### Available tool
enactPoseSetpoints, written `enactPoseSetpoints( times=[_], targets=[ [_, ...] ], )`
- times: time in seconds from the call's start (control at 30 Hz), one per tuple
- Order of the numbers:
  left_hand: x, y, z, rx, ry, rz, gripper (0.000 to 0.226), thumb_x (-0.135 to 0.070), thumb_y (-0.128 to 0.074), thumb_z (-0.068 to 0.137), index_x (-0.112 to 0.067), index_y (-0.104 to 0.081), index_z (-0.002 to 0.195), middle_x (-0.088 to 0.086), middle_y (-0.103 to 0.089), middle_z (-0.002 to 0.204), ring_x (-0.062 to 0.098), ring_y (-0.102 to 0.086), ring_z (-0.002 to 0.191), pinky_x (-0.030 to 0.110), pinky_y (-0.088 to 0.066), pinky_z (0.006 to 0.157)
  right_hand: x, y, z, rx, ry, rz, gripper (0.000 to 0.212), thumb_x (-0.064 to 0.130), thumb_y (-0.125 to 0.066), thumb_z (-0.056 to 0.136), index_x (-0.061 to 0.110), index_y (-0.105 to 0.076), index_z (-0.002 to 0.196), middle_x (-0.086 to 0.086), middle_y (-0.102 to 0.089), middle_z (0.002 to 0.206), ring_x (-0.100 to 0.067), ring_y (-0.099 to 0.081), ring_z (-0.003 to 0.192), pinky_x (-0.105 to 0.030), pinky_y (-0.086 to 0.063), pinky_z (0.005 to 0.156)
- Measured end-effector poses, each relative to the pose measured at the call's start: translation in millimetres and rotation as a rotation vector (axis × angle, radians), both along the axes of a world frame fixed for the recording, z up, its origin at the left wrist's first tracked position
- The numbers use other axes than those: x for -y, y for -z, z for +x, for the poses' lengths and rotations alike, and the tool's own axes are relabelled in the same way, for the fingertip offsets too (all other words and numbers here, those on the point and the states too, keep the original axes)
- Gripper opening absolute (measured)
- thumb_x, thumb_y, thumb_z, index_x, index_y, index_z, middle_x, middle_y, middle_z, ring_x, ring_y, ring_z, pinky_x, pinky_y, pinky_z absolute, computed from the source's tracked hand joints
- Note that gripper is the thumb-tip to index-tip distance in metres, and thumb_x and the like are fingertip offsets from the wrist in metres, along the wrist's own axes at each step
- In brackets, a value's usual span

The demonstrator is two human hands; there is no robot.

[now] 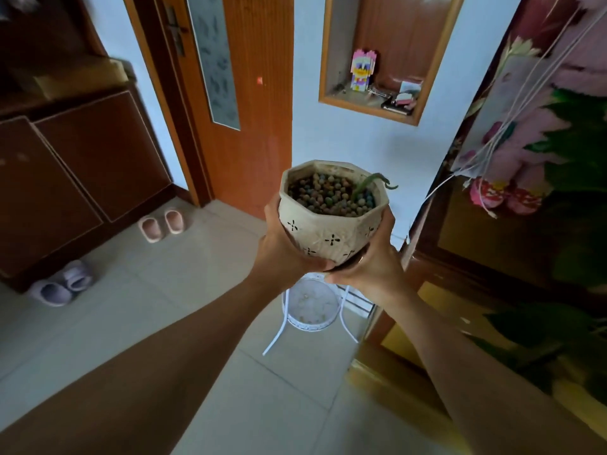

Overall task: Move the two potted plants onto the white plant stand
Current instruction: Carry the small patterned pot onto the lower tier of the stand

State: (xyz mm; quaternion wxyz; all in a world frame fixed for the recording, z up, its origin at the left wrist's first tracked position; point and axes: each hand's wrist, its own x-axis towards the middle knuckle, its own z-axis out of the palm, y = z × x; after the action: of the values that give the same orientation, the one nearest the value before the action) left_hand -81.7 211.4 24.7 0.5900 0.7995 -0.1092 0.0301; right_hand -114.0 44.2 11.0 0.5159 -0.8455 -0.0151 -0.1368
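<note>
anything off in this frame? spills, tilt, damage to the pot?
Nothing serious. The pot sits upright, cupped from below by the left hand and right hand, pebbles inside, no cracks showing. The one sprout droops over the rim. The white plant stand below holds nothing.

No text, label, brand, number or sign can be read anywhere in the view; the marks on the pot (331, 224) are star-shaped patterns only, and the door's glass panel (215, 60) bears leaf shapes, not writing
</note>
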Motion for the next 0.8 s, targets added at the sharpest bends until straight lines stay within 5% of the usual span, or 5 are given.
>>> enactPoseSetpoints(
  times=[0.07, 0.23, 0.43, 0.6, 0.8],
  targets=[
    [-4, 20, -3, 0.007, 0.004, 0.003, 0.126, -0.025, -0.089, 0.033, -0.030, -0.019, 0.137, -0.017, -0.051, 0.120, 0.008, -0.051, 0.110, 0.011, -0.044, 0.074, -4, 20, -3, -0.019, -0.001, -0.002, 0.136, 0.031, -0.086, 0.034, 0.050, 0.001, 0.136, 0.047, -0.045, 0.104, 0.019, -0.053, 0.095, -0.008, -0.048, 0.072],
    [-5, 74, -10, -0.027, 0.000, 0.028, 0.124, -0.025, -0.089, 0.033, -0.034, -0.020, 0.135, -0.034, -0.049, 0.107, 0.007, -0.053, 0.107, 0.023, -0.051, 0.082, -6, 73, -10, -0.047, 0.003, -0.001, 0.137, 0.033, -0.086, 0.032, 0.050, 0.000, 0.137, 0.042, -0.047, 0.108, 0.007, -0.053, 0.100, -0.025, -0.055, 0.085],
    [6, 130, -11, -0.106, -0.018, 0.038, 0.123, -0.036, -0.084, 0.030, -0.038, -0.018, 0.134, -0.036, -0.048, 0.106, -0.011, -0.052, 0.097, 0.008, -0.044, 0.071, 9, 136, -6, -0.111, -0.009, 0.026, 0.137, 0.035, -0.085, 0.030, 0.048, -0.003, 0.139, 0.058, -0.040, 0.106, 0.032, -0.045, 0.096, -0.001, -0.046, 0.070],
    [25, 178, -9, -0.187, -0.068, 0.078, 0.118, -0.040, -0.081, 0.028, -0.047, -0.015, 0.127, -0.034, -0.046, 0.102, 0.001, -0.052, 0.094, 0.007, -0.041, 0.062, 27, 186, 1, -0.160, -0.054, 0.016, 0.137, 0.032, -0.087, 0.032, 0.046, -0.002, 0.139, 0.051, -0.040, 0.111, 0.031, -0.044, 0.099, -0.012, -0.047, 0.083],
    [43, 228, -10, -0.225, -0.129, 0.083, 0.122, -0.039, -0.082, 0.029, -0.046, -0.014, 0.130, -0.033, -0.046, 0.101, 0.007, -0.052, 0.099, 0.012, -0.046, 0.063, 46, 239, 10, -0.203, -0.123, 0.013, 0.137, 0.030, -0.089, 0.035, 0.050, 0.001, 0.137, 0.061, -0.035, 0.104, 0.036, -0.040, 0.095, 0.008, -0.038, 0.074]
  ],
)
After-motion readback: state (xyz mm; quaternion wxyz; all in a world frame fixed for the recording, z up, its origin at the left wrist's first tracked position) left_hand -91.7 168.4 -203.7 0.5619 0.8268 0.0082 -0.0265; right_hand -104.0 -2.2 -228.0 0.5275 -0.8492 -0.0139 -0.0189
